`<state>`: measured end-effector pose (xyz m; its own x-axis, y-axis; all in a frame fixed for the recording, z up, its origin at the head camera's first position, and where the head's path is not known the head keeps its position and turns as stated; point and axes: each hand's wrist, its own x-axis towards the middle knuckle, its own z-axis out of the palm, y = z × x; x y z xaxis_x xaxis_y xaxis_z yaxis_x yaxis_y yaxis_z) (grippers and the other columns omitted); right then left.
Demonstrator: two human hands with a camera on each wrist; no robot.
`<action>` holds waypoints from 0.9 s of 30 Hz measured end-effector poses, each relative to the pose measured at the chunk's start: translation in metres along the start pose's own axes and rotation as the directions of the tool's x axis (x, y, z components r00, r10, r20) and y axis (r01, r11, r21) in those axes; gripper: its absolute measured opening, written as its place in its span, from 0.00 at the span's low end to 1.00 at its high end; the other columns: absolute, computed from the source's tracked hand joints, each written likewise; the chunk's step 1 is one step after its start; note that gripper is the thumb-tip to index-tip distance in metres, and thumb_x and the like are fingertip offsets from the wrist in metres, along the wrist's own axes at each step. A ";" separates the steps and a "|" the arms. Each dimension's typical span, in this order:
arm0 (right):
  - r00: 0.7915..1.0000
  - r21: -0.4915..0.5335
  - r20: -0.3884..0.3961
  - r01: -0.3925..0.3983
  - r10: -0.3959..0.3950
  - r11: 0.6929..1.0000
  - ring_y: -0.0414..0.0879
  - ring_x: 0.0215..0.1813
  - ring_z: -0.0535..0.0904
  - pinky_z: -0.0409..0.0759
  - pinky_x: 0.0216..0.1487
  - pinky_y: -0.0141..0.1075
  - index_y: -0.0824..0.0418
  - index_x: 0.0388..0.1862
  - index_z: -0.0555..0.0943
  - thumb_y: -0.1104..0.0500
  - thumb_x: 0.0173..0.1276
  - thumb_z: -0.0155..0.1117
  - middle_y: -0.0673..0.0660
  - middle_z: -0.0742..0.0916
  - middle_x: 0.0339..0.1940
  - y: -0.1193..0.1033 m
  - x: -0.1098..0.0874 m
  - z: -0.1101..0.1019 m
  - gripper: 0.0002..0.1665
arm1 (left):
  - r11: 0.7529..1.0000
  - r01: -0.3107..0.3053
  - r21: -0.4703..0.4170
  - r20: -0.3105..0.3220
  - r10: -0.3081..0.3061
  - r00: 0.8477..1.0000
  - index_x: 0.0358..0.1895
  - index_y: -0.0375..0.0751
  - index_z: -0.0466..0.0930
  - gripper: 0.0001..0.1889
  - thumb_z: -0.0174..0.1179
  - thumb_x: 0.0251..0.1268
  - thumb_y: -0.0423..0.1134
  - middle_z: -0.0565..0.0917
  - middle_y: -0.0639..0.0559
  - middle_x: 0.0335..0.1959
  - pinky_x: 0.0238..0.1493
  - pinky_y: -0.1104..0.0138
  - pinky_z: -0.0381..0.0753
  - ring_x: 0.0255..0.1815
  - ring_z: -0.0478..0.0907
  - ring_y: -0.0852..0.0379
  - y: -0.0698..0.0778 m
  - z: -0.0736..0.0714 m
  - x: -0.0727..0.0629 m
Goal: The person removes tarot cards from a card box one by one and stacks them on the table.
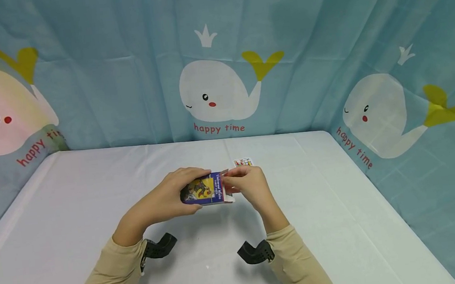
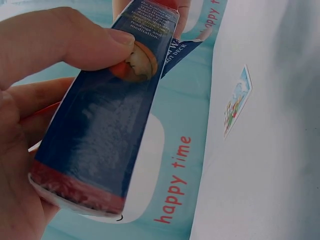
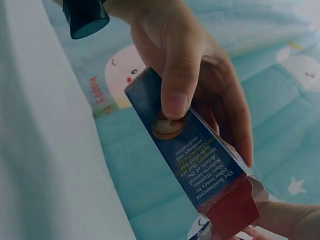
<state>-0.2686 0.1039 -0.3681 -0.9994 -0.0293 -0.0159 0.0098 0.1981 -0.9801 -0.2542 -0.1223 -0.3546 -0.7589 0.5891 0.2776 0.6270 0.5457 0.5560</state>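
A dark blue tarot card box (image 1: pixel 203 189) with a yellow picture on its front lies sideways above the white table. My left hand (image 1: pixel 171 194) grips it from the left, thumb along one narrow side, as the left wrist view shows. At the box's right end the flaps stand out, one of them a red flap (image 3: pixel 235 207). My right hand (image 1: pixel 250 183) has its curled fingers and thumb pinching at that end; its fingertips are partly hidden by the flaps. Just behind lies a small colourful card (image 1: pixel 243 162), flat on the table.
A white cloth covers the table (image 1: pixel 342 222). Behind it and along its sides hangs a blue curtain (image 1: pixel 125 101) with whale prints. Black wrist mounts stick out below the left sleeve (image 1: pixel 116 267) and beside the right sleeve (image 1: pixel 296 259).
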 end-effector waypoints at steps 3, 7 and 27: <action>1.000 -0.007 0.000 0.000 0.000 1.000 0.44 0.31 0.88 0.86 0.38 0.37 0.71 0.37 0.86 0.64 0.63 0.70 0.64 0.89 0.39 0.000 0.000 0.000 0.08 | 1.000 0.003 0.004 0.000 -0.003 1.000 0.70 0.46 0.71 0.39 0.73 0.50 0.36 0.78 0.50 0.65 0.60 0.48 0.70 0.64 0.72 0.48 0.000 0.000 0.000; 1.000 -0.011 0.000 -0.019 0.019 1.000 0.42 0.30 0.87 0.86 0.37 0.36 0.69 0.37 0.86 0.63 0.63 0.71 0.63 0.89 0.38 -0.001 -0.001 -0.001 0.09 | 1.000 0.001 0.007 -0.003 -0.001 1.000 0.70 0.46 0.71 0.39 0.73 0.50 0.36 0.78 0.50 0.65 0.60 0.48 0.70 0.64 0.72 0.48 0.000 0.000 0.000; 0.995 -0.069 0.099 -0.015 0.022 0.998 0.43 0.32 0.85 0.87 0.40 0.38 0.70 0.44 0.86 0.63 0.61 0.73 0.61 0.89 0.41 0.000 0.010 -0.035 0.14 | 1.000 0.020 0.013 0.008 -0.020 1.000 0.71 0.46 0.70 0.39 0.73 0.51 0.36 0.77 0.50 0.66 0.63 0.46 0.68 0.66 0.71 0.48 0.001 -0.001 -0.001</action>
<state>-0.2792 0.1378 -0.3615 -0.9910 -0.1217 -0.0566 0.0224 0.2657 -0.9638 -0.2530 -0.1228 -0.3532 -0.7695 0.5833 0.2600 0.6142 0.5645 0.5514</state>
